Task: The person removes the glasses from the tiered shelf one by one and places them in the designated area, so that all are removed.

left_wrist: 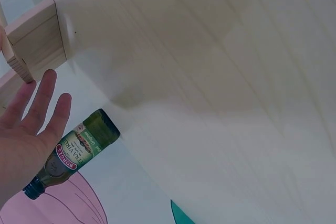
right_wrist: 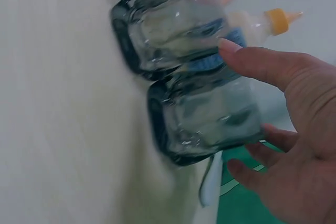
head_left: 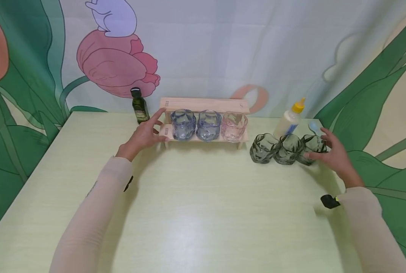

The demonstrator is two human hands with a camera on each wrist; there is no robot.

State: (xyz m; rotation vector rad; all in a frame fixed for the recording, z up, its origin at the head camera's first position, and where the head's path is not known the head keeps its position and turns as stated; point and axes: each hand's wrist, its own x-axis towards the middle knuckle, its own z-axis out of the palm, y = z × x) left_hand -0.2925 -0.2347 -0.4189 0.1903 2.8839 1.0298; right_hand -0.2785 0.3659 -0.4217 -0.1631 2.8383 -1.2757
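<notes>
My left hand (head_left: 143,134) is at the left end of a two-tier wooden rack (head_left: 204,104), its fingers spread and touching the wood. On the rack's lower tier stand two bluish glasses (head_left: 183,125) and a pink glass (head_left: 234,127). A dark green bottle of olive oil (left_wrist: 81,145) stands just left of the rack. My right hand (head_left: 337,157) holds the rightmost smoky grey glass (right_wrist: 210,119), thumb across the front and fingers round the far side. Two more grey glasses (head_left: 263,148) stand in a row to its left.
Behind the grey glasses stands a squeeze bottle (head_left: 287,122) with a yellow nozzle cap. A light blue spoon (head_left: 314,127) lies near the table's back right corner. A printed curtain (head_left: 196,49) hangs along the back edge of the pale table (head_left: 203,204).
</notes>
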